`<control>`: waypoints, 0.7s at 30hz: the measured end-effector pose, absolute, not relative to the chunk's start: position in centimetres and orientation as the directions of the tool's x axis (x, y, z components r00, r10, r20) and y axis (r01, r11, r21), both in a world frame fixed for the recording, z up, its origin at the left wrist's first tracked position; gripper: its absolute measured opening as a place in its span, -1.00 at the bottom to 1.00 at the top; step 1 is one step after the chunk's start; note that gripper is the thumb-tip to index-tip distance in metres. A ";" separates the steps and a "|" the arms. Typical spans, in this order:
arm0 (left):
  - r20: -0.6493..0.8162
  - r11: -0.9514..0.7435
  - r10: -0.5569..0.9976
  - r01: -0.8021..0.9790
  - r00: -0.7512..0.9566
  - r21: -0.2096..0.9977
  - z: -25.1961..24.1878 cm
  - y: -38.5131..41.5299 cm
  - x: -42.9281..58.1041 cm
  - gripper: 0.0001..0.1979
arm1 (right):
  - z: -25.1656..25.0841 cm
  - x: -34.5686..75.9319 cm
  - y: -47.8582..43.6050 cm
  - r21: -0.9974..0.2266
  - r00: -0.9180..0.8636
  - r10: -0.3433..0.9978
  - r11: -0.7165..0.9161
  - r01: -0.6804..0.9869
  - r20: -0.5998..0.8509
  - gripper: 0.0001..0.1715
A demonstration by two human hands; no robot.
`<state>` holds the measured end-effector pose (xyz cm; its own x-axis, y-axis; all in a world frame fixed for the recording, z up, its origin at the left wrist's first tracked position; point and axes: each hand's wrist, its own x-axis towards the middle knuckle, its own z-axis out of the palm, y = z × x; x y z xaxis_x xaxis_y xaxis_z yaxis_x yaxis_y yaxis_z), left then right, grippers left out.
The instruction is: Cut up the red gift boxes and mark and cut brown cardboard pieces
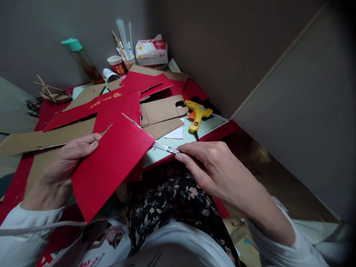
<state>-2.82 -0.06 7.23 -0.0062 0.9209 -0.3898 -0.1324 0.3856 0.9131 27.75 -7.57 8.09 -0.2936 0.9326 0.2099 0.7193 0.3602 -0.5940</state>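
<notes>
A red cardboard piece [114, 159] is held up and tilted over the table's near edge. My left hand [76, 154] pinches it along its left side, thumb on the red face. At its right corner, the metal blade of a utility knife [167, 148] touches or passes behind the edge. My right hand [205, 163] grips the knife's handle end, with thumb and forefinger pressed together; the rest of the handle is hidden in the palm. Behind the held piece lies a larger red cardboard sheet [122, 105] with gold print.
A yellow glue gun [198, 113] lies at the table's right side, beside brown cardboard flaps [164, 109]. Farther back stand a bottle with a teal lid [72, 45], a red paper cup [116, 65] and a tissue pack [151, 52]. A wall [211, 55] closes off the back.
</notes>
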 end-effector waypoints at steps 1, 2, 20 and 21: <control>-0.389 0.385 0.921 -0.125 -0.007 0.914 7.2 0.0 -3.0 -0.50 | 8.3 27.7 -7.6 -0.590 -0.297 0.929 0.369 0.718 0.220 -0.74; -0.391 0.388 0.920 -0.116 0.000 0.914 7.2 0.1 -3.2 -0.52 | 8.4 27.7 -7.6 -0.584 -0.301 0.926 0.377 0.719 0.227 -0.73; -0.426 0.425 0.905 -0.087 0.014 0.901 8.1 1.3 -4.1 -0.71 | 14.5 30.3 -3.8 -0.134 -0.689 0.699 0.714 0.687 0.192 -0.53; -0.423 0.422 0.906 -0.085 0.011 0.902 8.0 1.3 -4.2 -0.71 | 14.6 30.3 -3.6 -0.132 -0.709 0.680 0.733 0.668 0.187 -0.49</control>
